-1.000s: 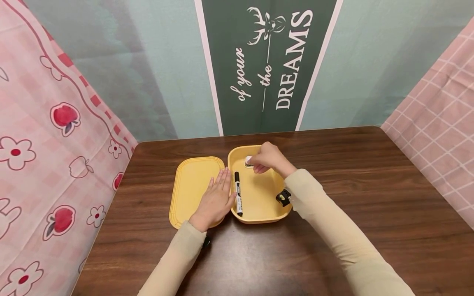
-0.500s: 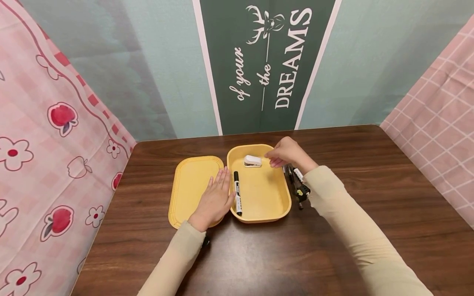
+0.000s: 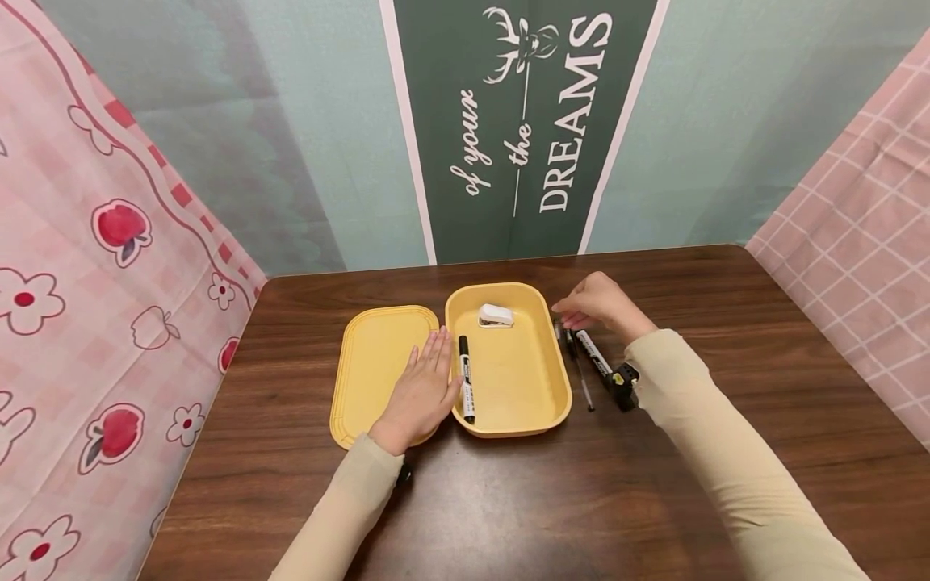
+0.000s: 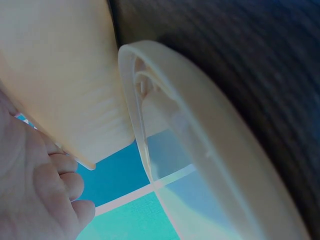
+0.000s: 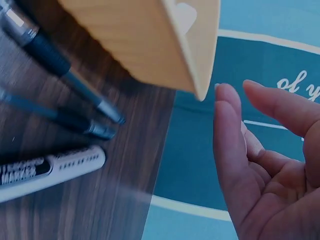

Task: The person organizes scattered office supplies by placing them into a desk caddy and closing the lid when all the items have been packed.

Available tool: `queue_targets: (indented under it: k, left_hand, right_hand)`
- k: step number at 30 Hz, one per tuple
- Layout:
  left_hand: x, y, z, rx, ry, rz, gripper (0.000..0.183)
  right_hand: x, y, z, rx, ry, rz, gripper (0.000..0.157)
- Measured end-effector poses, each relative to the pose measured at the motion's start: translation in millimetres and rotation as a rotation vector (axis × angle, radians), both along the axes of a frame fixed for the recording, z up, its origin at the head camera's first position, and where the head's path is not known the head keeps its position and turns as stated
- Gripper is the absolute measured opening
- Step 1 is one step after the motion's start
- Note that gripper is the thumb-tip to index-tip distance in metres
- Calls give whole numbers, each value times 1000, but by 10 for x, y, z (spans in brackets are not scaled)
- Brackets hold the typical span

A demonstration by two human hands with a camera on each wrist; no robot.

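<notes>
On the wooden surface [image 3: 726, 347], my yellow box [image 3: 516, 379] holds a white stapler [image 3: 496, 315] and a marker [image 3: 467, 379]. My left hand [image 3: 424, 391], fingers straight, lies over the right edge of the yellow lid [image 3: 374, 371], close beside the box. My right hand [image 3: 599, 303] grips nothing, thumb and forefinger apart, near two pens [image 5: 46, 54] and another marker [image 3: 594, 353] right of the box.

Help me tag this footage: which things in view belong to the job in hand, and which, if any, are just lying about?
Likely part of the job:
yellow box
yellow lid, near the left hand
white stapler and marker, inside the box
pens and second marker, beside the box, near the right hand

Probably just setting, nothing loose:
wooden table
lettered hanging
pink cloths
</notes>
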State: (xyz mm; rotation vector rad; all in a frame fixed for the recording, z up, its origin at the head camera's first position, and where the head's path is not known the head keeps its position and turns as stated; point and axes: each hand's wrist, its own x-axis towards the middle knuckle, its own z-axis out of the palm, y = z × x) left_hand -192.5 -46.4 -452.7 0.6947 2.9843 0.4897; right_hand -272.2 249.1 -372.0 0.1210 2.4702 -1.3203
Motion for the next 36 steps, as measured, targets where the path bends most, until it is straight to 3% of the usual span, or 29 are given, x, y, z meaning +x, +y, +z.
queue_targets:
  k: [7, 11, 14, 27, 36]
  left_hand:
    - [-4, -3, 12, -5, -12, 0, 68]
    - [-8, -2, 10, -7, -9, 3, 68]
    - [-14, -1, 0, -4, -6, 4, 68]
    - [-15, 2, 8, -5, -6, 0, 68]
    - [-17, 13, 23, -3, -11, 5, 68]
  right_hand:
    - [6, 149, -36, 218, 82, 31, 20]
    - [15, 223, -82, 412, 151, 88, 29]
    - [24, 262, -130, 501, 185, 125, 35]
    - [39, 271, -287, 579, 108, 99, 40]
    - [39, 266, -432, 599, 76, 119, 32]
